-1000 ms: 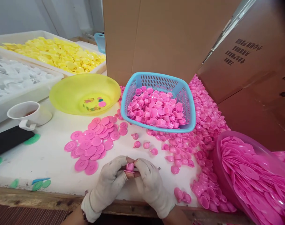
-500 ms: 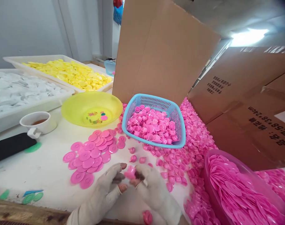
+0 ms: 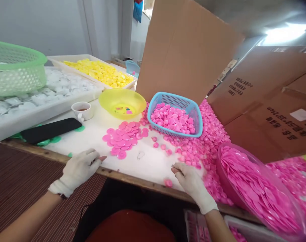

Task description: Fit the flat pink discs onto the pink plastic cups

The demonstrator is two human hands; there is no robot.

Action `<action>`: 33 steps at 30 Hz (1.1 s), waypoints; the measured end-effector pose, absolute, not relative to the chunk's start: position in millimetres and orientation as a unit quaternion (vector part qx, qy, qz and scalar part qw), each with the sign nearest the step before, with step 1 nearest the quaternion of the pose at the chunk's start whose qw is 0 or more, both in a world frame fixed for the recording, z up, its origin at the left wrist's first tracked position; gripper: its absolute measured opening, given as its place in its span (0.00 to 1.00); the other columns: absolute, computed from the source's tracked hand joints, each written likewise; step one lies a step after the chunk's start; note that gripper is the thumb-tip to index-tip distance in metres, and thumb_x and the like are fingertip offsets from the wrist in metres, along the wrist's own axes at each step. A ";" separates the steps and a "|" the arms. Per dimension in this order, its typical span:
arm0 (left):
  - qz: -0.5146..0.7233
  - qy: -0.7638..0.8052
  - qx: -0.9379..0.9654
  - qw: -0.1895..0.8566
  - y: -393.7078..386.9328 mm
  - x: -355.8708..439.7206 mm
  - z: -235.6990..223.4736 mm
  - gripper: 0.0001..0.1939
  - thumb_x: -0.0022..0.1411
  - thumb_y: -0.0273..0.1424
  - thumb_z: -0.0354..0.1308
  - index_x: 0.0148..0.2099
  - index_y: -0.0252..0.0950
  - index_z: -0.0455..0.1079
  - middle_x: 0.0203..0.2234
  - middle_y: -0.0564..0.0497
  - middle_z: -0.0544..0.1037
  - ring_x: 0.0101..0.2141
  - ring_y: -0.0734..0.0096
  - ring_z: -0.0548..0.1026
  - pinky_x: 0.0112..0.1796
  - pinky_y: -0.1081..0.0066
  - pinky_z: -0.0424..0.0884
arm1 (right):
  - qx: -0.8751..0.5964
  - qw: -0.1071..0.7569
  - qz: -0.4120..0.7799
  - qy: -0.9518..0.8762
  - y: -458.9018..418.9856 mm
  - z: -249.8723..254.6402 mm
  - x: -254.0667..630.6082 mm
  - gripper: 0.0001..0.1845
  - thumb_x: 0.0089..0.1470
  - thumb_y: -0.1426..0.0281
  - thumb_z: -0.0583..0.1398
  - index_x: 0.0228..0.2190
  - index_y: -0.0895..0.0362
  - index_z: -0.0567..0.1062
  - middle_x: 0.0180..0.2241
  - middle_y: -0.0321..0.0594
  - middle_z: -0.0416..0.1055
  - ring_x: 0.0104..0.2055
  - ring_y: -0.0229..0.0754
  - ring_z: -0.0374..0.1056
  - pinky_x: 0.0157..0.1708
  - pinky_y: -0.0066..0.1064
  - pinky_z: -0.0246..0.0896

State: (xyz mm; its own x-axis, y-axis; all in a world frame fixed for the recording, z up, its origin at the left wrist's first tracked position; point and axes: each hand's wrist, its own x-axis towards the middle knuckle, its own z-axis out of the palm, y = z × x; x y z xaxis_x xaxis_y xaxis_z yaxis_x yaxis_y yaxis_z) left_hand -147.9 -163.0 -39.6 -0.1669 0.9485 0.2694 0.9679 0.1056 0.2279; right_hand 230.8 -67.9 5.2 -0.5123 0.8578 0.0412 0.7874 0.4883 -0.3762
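Observation:
My left hand (image 3: 79,168), in a white fingertip-less glove, is at the table's wooden front edge with its fingers curled together. Any object inside them is hidden. A spread of flat pink discs (image 3: 124,137) lies beyond it. My right hand (image 3: 189,178), gloved the same way, is over the white tabletop with fingers bent inward; whether they hold anything is not visible. Left of that hand lies one pink piece (image 3: 168,183) near the edge. Small pink cups (image 3: 190,154) are scattered beyond it. A blue basket (image 3: 175,133) stands farther back, filled with pink cup pieces (image 3: 171,117).
On the left are a yellow bowl (image 3: 122,101), a white cup (image 3: 86,113) of brown liquid, a black flat object (image 3: 52,129), and a green basket (image 3: 19,79) over white pieces. A pink tub (image 3: 258,188) of discs and cardboard boxes (image 3: 268,111) stand right.
My hands have moved apart, the left to the left and the right to the right. The pink cup piece between them no longer shows there. The view has pulled back.

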 end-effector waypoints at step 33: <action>-0.126 -0.741 -0.657 0.064 -226.2 -117.7 -35.1 0.18 0.62 0.41 0.54 0.47 0.33 0.68 0.45 0.45 0.72 0.45 0.62 0.71 0.47 0.56 0.67 | -0.601 0.119 -0.026 -0.790 -153.9 -38.7 223.0 0.15 0.59 0.64 0.56 0.46 0.60 0.69 0.46 0.44 0.68 0.44 0.43 0.67 0.43 0.41 0.66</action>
